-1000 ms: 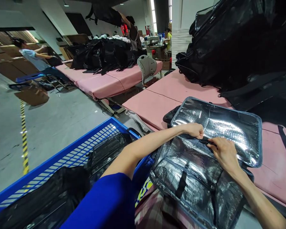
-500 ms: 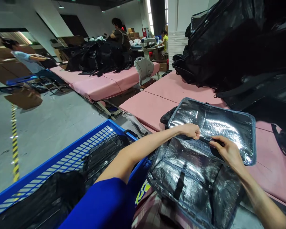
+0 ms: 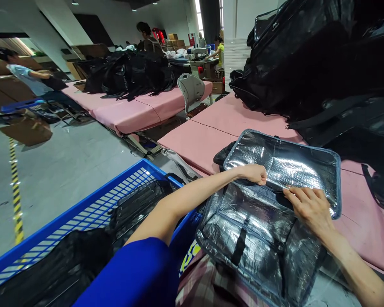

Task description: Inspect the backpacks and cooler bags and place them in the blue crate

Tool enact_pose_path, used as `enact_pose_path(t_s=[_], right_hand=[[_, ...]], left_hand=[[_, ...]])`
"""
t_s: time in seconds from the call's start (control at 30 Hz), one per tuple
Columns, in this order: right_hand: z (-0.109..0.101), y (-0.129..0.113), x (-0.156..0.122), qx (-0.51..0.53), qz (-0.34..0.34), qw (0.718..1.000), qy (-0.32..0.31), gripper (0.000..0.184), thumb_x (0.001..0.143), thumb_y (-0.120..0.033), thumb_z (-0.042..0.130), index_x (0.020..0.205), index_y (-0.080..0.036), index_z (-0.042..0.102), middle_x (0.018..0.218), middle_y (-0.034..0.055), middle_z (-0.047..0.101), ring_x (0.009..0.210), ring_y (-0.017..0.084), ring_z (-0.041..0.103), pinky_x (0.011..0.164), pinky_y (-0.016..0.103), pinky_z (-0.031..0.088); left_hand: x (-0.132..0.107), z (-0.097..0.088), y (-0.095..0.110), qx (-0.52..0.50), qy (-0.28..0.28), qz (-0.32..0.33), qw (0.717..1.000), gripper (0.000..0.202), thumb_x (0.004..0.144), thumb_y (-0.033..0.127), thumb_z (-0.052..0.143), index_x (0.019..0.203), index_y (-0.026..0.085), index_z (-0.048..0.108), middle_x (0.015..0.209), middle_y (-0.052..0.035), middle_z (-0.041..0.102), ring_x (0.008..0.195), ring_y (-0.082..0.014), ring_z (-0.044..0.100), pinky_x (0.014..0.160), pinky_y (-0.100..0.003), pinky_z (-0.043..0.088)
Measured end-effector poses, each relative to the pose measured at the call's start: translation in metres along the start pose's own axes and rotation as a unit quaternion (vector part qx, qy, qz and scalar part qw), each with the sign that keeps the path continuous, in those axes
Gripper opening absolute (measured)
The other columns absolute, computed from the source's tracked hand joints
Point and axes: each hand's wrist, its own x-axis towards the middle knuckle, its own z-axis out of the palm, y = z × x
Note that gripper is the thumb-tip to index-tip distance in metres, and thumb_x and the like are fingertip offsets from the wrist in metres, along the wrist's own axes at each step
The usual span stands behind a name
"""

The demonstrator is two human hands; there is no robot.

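Surface: we work at a pink padded table (image 3: pixel 211 140).
Bag: our open silver foil-lined cooler bag (image 3: pixel 259 238) lies at its near edge.
Left hand (image 3: pixel 254 174): fisted, pinching the bag's hinge seam.
Right hand (image 3: pixel 309 207): fingers spread flat, pressing the lid's base.

Left hand (image 3: pixel 254 174) fisted, pinching the foil-lined bag (image 3: pixel 259 230) at the lid hinge; right hand (image 3: pixel 309 207) flat just beside it, fingers (image 3: pixel 296 194) spread on the lining.

Blue short sleeve (image 3: pixel 137 273), bare forearms, plaid trousers (image 3: pixel 205 285).
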Motion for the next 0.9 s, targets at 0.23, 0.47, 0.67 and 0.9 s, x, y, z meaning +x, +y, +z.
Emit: enact_pose_path(t_s=[0.23,0.47,0.67,0.9], right_hand=[[-0.016,0.015,-0.015,0.048,0.059,0.997,0.016,0.01,0.085,-0.016,0.057,0.092,-0.018,0.064,0.085,0.0003,0.069,0.075,0.014,0.053,0.067,0.029,0.033],[-0.011,0.015,-0.024,0.021,0.054,0.998,-0.007,0.012,0.085,-0.014,0.056,0.094,-0.018,0.064,0.088,0.0001,0.069,0.078,0.015,0.053,0.068,0.03,0.032],[-0.01,0.016,-0.025,0.033,0.063,0.997,-0.006,0.011,0.086,-0.02,0.057,0.095,-0.019,0.062,0.089,0.0001,0.069,0.078,0.014,0.053,0.069,0.03,0.032],[-0.007,0.016,-0.016,0.036,0.04,0.997,-0.055,0.015,0.087,-0.018,0.051,0.096,-0.019,0.064,0.091,0.002,0.068,0.079,0.016,0.053,0.068,0.032,0.03]], left_hand=[[-0.001,-0.001,-0.003,-0.02,0.004,0.01,1.0,0.01,0.065,0.012,0.054,0.066,0.013,0.064,0.066,0.0006,0.06,0.063,-0.0107,0.049,0.06,-0.023,0.032],[-0.013,0.017,0.018,0.088,0.09,0.019,0.992,0.013,0.078,0.024,0.056,0.081,0.019,0.067,0.082,0.0003,0.066,0.076,-0.0135,0.056,0.061,-0.022,0.033],[0.0,0.037,0.035,0.113,0.13,0.034,0.984,0.021,0.083,0.022,0.046,0.079,0.018,0.066,0.086,-0.0025,0.065,0.078,-0.0157,0.056,0.06,-0.023,0.033],[0.014,0.025,0.033,0.09,0.062,-0.002,0.994,0.019,0.078,0.029,0.049,0.079,0.02,0.066,0.08,-0.0013,0.066,0.074,-0.0157,0.056,0.058,-0.023,0.03]])
